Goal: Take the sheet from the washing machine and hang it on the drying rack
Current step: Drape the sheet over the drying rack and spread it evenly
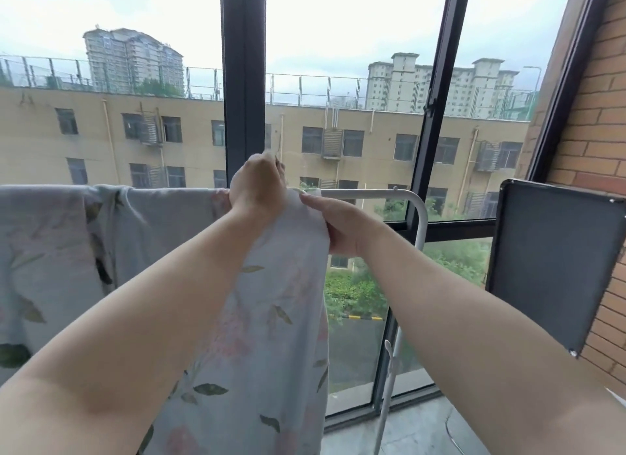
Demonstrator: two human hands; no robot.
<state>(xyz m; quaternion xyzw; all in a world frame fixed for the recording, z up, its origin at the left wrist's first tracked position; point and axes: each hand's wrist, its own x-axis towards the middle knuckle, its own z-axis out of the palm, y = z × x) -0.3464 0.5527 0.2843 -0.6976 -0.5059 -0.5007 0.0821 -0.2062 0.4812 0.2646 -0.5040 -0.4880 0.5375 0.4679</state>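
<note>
1. The sheet (50,251), pale blue-grey with a leaf and pink flower print, lies draped over the top bar of the drying rack (372,193). It runs from the left edge of the frame to the centre. It hangs down past the bottom of the frame and has a bunched fold left of centre.
2. At the centre, the left hand (259,187) is above the bar with its back to the camera. Its fingers are curled down and pinch a raised tuft of the sheet.
3. A thick dark window post (242,82) rises straight behind that hand.
4. Just right of centre, the right hand (338,224) grips the sheet's right edge. The thumb lies on top and the fingers are curled under the cloth.
5. To the right of the hands the rack's white bar is bare. It bends down at a rounded corner into a leg that reaches the grey floor (423,427).
6. A second dark window bar (437,116) slants up close behind that corner.
7. At the right of the frame, a dark flat panel (555,261) with screws at its corners stands out from the brick wall (592,116), near the rack's end.
8. Through the glass are a long tan building, tall towers behind it, and green shrubs below.
</note>
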